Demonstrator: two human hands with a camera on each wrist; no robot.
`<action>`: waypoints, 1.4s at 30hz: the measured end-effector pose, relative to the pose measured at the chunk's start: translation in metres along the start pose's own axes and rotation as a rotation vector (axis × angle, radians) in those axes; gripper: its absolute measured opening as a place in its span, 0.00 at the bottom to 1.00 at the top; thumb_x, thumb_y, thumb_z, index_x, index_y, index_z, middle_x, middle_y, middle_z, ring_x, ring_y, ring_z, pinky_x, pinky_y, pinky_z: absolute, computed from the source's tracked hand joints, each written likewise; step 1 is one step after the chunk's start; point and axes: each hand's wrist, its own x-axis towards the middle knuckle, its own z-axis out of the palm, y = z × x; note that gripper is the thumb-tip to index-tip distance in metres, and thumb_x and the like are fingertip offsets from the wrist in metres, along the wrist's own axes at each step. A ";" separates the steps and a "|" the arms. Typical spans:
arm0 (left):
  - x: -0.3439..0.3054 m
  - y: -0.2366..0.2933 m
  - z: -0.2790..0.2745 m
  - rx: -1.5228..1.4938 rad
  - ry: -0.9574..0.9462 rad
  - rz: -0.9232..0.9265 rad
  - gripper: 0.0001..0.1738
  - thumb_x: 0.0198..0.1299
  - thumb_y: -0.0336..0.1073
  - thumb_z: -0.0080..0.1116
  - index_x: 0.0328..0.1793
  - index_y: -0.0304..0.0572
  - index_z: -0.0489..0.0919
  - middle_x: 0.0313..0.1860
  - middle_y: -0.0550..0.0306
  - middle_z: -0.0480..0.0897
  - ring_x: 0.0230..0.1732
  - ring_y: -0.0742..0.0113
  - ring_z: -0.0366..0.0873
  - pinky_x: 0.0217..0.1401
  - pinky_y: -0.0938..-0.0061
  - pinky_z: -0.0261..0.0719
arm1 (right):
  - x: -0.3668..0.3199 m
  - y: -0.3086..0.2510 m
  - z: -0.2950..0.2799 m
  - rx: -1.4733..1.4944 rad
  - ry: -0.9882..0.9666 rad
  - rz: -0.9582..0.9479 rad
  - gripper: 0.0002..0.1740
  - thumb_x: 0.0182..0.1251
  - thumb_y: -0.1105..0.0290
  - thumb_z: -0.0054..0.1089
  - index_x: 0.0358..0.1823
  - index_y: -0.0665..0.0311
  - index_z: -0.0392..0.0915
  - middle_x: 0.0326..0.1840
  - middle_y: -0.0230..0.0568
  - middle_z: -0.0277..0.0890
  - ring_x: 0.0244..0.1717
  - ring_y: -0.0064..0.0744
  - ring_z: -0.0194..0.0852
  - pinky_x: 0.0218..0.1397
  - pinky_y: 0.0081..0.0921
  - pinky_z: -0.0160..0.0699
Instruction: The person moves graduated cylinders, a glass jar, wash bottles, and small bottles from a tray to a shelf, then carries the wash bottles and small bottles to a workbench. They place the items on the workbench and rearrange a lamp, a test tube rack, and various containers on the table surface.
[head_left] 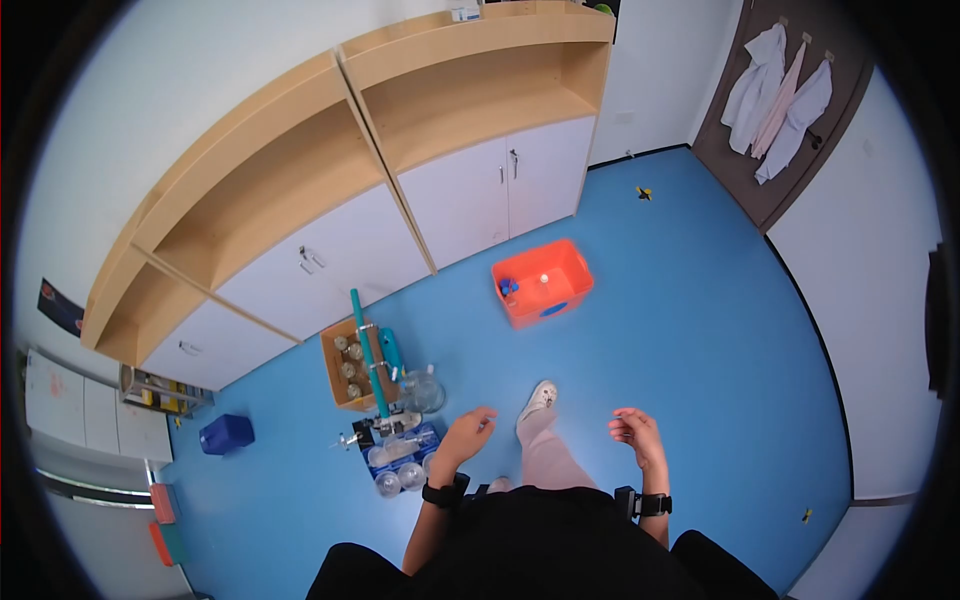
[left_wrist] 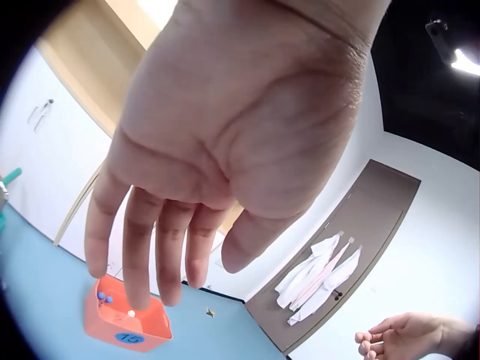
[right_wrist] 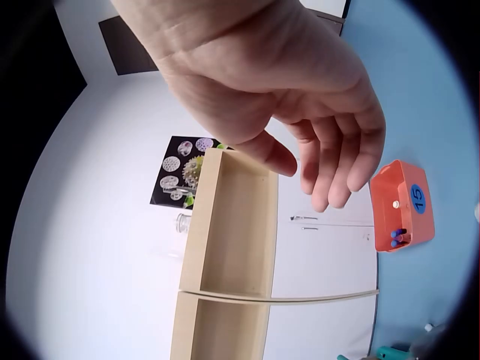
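My left hand (head_left: 468, 437) hangs in the air in front of my body, fingers loosely extended; its palm fills the left wrist view with nothing in it. To the right, my right hand (head_left: 637, 436) is likewise raised, its fingers loosely curved around bare air. An orange bin (head_left: 543, 284) marked 15 stands on the floor ahead of both hands. Inside it lie small blue items (head_left: 508, 287) and a small white item (head_left: 544, 279). Nearest the left hand on the floor is a blue crate (head_left: 428, 436) holding clear glassware (head_left: 397, 450).
Beside the crate stand a cardboard box (head_left: 340, 372) of glass jars, a teal tube-like piece (head_left: 368, 350) and a large clear vessel (head_left: 424, 390). A dark blue bin (head_left: 227, 434) sits farther left. Wooden shelves with white cupboards (head_left: 455, 195) line the wall; coats (head_left: 797, 120) hang on a door.
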 end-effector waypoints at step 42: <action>0.427 -0.191 0.080 -0.088 0.048 -0.826 0.17 0.47 0.36 0.52 0.44 0.39 0.73 0.35 0.46 0.79 0.38 0.52 0.77 0.41 0.67 0.74 | 0.588 0.066 -0.025 -1.018 -0.390 0.170 0.10 0.50 0.65 0.53 0.32 0.62 0.72 0.18 0.38 0.73 0.16 0.26 0.71 0.16 0.21 0.69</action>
